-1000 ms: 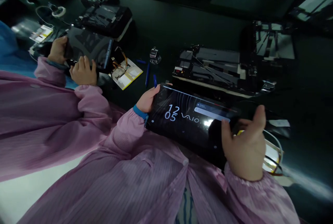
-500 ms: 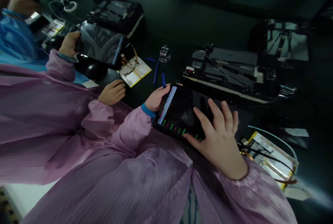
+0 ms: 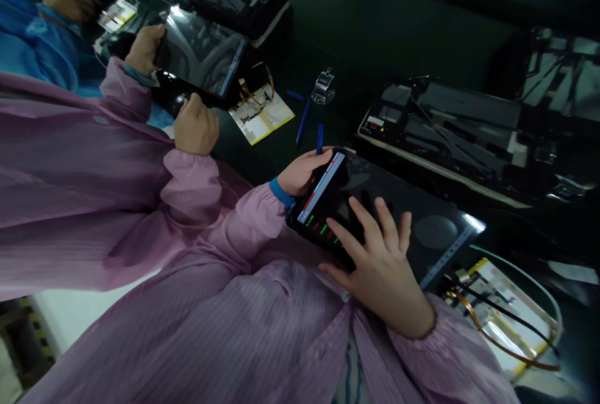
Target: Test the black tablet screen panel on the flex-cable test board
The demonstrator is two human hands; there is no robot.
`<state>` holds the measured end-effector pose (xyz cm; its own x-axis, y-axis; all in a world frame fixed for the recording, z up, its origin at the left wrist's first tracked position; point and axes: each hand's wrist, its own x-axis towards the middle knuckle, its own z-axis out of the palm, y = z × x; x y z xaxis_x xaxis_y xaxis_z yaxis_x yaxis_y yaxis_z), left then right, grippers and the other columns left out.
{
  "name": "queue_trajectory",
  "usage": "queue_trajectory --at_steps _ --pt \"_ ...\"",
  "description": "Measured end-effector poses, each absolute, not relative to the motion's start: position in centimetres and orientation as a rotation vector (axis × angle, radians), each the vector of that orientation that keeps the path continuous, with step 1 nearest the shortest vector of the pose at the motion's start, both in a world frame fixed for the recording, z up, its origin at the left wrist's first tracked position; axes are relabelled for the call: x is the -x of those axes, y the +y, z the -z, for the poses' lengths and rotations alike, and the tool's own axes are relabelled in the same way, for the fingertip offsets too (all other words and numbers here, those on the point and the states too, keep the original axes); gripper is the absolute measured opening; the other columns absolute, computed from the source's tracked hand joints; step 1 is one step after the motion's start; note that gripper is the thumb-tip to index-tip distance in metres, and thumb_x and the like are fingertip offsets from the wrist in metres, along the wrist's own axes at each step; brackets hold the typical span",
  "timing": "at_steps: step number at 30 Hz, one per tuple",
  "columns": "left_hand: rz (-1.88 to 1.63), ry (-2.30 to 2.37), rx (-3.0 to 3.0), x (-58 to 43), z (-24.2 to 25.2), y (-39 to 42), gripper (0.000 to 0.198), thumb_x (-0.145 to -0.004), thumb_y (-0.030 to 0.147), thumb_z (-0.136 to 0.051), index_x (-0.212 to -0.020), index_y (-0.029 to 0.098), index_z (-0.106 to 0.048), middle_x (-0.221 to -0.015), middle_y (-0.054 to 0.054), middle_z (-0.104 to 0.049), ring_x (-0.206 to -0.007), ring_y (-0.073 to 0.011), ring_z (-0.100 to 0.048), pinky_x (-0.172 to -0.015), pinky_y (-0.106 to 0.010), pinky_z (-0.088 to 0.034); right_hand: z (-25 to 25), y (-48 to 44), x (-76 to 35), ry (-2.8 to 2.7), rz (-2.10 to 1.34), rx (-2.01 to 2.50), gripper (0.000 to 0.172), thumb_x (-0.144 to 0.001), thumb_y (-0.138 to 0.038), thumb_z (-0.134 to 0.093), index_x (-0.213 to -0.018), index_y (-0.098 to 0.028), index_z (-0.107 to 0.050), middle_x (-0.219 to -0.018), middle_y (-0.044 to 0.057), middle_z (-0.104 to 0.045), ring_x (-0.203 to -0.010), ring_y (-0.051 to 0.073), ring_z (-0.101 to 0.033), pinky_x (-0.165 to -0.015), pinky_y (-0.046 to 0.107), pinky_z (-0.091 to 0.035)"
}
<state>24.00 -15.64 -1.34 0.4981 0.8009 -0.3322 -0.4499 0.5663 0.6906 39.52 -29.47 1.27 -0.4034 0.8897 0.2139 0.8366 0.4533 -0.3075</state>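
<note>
A dark tabletop (image 3: pixel 356 54) spans the upper frame; just right of centre, the left hand (image 3: pixel 301 174) grips a tablet (image 3: pixel 422 216). Best hold it steady while the spread right hand (image 3: pixel 382 272) touches lightly.

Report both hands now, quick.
Left hand: closed, holding the tablet by its edge.
Right hand: open, spread over the tablet; contact can't be told.

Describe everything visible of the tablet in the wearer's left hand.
Face-up, the tablet is black and glossy, screen lit: pale strips at both ends, green and red marks near the left strip, glare at one corner. The left hand grips its left end; the right hand spreads over it, contact unclear.
</note>
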Motion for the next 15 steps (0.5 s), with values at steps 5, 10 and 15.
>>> queue_trajectory --at_steps 5,10,15 --pt "-0.802 0.694 -0.573 -23.8 1.6 -15.6 0.029 -0.08 0.032 -0.067 -0.099 0.011 -0.071 -0.084 -0.007 -0.073 -0.084 -0.0222 -0.069 -0.078 -0.03 -0.052 -2.2 -28.9 -39.9 -2.361 -0.235 1.44 0.068 -0.069 -0.066 -0.068 -0.124 -0.027 -0.057 -0.146 0.01 -0.039 -0.138 0.041 -0.023 -0.109 0.067 -0.01" --pt "-0.787 0.695 -0.543 -23.7 1.8 -15.5 0.029 -0.078 0.034 -0.069 -0.095 0.011 -0.07 -0.075 -0.005 -0.071 -0.069 -0.017 -0.068 -0.065 -0.025 -0.051 -4.9 -25.3 -40.7 -2.337 -0.048 1.506 0.054 -0.086 -0.051 -0.055 -0.132 -0.021 -0.051 -0.146 0.014 -0.036 -0.139 0.04 -0.021 -0.107 0.067 -0.016" --pt "-0.815 0.724 -0.455 -23.7 1.4 -15.7 0.021 -0.076 0.031 -0.072 -0.077 0.011 -0.066 -0.06 0.0 -0.065 -0.048 -0.0096 -0.06 -0.047 -0.018 -0.046 -5.8 -19.7 -40.2 -2.335 0.067 1.567 0.031 -0.093 -0.027 -0.042 -0.113 -0.018 -0.063 -0.142 0.013 -0.042 -0.138 0.038 -0.024 -0.107 0.069 -0.017"
